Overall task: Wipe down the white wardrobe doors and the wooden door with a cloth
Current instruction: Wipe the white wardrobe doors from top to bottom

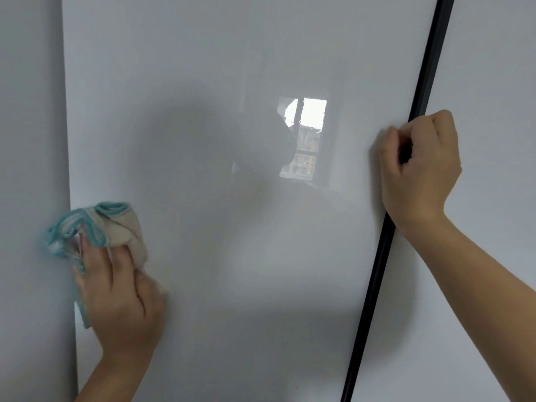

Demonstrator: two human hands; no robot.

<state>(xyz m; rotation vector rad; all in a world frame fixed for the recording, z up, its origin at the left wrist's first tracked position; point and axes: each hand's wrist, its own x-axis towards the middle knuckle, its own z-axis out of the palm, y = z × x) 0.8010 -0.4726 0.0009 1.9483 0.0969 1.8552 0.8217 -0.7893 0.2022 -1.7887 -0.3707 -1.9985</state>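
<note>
The broad middle of the white door (232, 271) lies flat and open to you, between your two hands. At its left edge your left hand (116, 288) presses the cloth (116, 227) against the seam with the neighbouring panel (29, 140) (the cloth laps over it). On the right the black strip (374, 285) bars a sideways sweep, and your right hand (420, 169) grips it partway up.
</note>
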